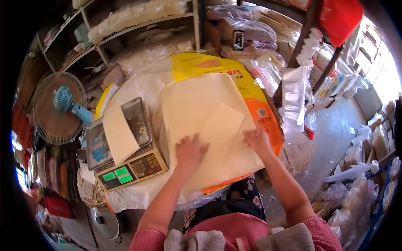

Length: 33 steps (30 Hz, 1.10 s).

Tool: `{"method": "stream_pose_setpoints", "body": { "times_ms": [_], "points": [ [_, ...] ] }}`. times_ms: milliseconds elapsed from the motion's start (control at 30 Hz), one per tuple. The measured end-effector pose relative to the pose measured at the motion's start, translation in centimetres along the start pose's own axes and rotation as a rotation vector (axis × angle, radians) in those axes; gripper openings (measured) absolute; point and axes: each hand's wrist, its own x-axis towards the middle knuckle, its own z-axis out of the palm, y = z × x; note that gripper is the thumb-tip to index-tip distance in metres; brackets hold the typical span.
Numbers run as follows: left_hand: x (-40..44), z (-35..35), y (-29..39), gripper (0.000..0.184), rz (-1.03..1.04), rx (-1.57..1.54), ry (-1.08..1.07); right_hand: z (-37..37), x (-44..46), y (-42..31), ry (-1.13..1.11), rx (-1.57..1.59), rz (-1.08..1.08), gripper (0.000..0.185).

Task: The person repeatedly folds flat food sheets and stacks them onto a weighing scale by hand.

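A wide, flat pile of thin cream sheets [201, 100] covers the middle of the table. One smaller cream piece [228, 119] lies at an angle on top. My left hand [191, 151] rests on the pile's near left part, fingers spread, nothing in its grasp. At the right side of the pile is my right hand [256, 139], its bent fingers apart, close to the smaller piece's near right corner. To the left, a digital scale [133, 170] with green lit displays carries a folded or stacked cream bundle [120, 136] on its metal pan [136, 113].
A yellow and orange printed sack [260, 104] lies beneath the pile. A fan [60, 106] stands left of the table, a pot lid [104, 221] below it. Shelves [146, 27] with plastic-wrapped goods stand behind. Bagged bundles [356, 201] line the right side.
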Motion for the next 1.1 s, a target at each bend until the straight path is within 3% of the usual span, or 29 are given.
{"method": "stream_pose_setpoints", "body": {
  "times_ms": [33,133,233,267,333,400,467,600,633,833,900,967,1033,1100],
  "points": [
    [-0.9,0.7,-0.3,0.059,0.007,-0.096,-0.027,0.7,-0.7,0.1,-0.154,0.201,0.196,0.048],
    [-3.5,3.3,-1.7,0.061,0.125,-0.294,0.214,4.9,-1.8,0.6,-0.361,0.628,0.086,0.045],
    [-6.1,0.3,-3.1,0.073,-0.094,-1.46,0.254,7.5,-4.0,-5.4,-0.521,0.675,-0.045,0.046],
    [-6.8,-1.2,-4.8,0.082,-0.155,-1.401,0.288,7.2,-4.3,-7.3,-0.595,0.479,-0.023,0.046],
    [-7.6,-5.4,-7.4,0.082,0.046,-1.474,0.524,7.8,-5.7,-10.0,-0.649,0.476,-0.098,0.05],
    [-7.6,-9.4,-12.1,0.075,-0.066,-1.213,0.705,8.4,-6.1,-10.5,-0.697,0.425,-0.149,0.054],
    [-7.1,-13.5,-15.8,0.069,-0.142,-1.212,0.811,8.4,-5.9,-9.4,-0.743,0.326,-0.178,0.056],
    [-4.9,-14.3,-24.4,0.065,-0.321,-1.189,0.619,8.0,-5.9,-6.8,-0.718,0.3,-0.085,0.055],
    [-4.7,-14.3,-24.8,0.064,-0.377,-1.157,0.538,7.7,-6.0,-6.4,-0.704,0.295,-0.08,0.054],
    [-4.5,-13.1,-24.4,0.06,-0.367,-1.161,0.71,5.8,-5.6,-4.6,-0.584,0.252,-0.104,0.046],
    [-4.5,-13.0,-26.3,0.059,-0.395,-0.899,0.611,5.4,-5.5,-3.9,-0.576,0.176,-0.172,0.041],
    [-4.2,-11.2,-28.7,0.059,-0.387,-0.532,0.871,5.8,-6.7,-4.9,-0.503,0.045,-0.282,0.033],
    [-6.9,-12.3,-22.5,0.054,-0.255,-0.144,1.045,6.4,-7.7,-5.1,-0.482,-0.111,-0.44,0.027],
    [-8.9,-11.1,-17.4,0.054,-0.172,-0.131,1.094,7.6,-8.8,-4.9,-0.495,-0.291,-0.671,0.023]
  ]
}}
